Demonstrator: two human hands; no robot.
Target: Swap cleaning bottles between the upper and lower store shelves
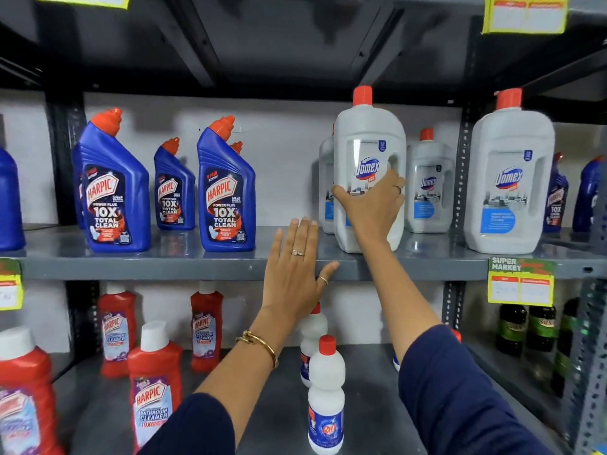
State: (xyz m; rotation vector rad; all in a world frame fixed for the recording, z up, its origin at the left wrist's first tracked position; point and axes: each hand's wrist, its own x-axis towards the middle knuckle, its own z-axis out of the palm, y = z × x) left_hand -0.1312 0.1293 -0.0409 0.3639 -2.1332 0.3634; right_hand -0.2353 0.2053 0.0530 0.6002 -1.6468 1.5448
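Note:
A large grey Domex bottle with a red cap stands at the front of the upper shelf. My right hand wraps around its lower front, fingers through the handle. My left hand is flat and spread, fingers apart, in front of the upper shelf's edge, holding nothing. Below it, on the lower shelf, stand two small white bottles with red caps, the nearer one in front, the other partly hidden behind my left wrist.
Blue Harpic bottles stand on the upper shelf's left, more Domex bottles to the right. Red Harpic bathroom cleaners fill the lower shelf's left. Dark green bottles sit at lower right. Price tags hang from the shelf edges.

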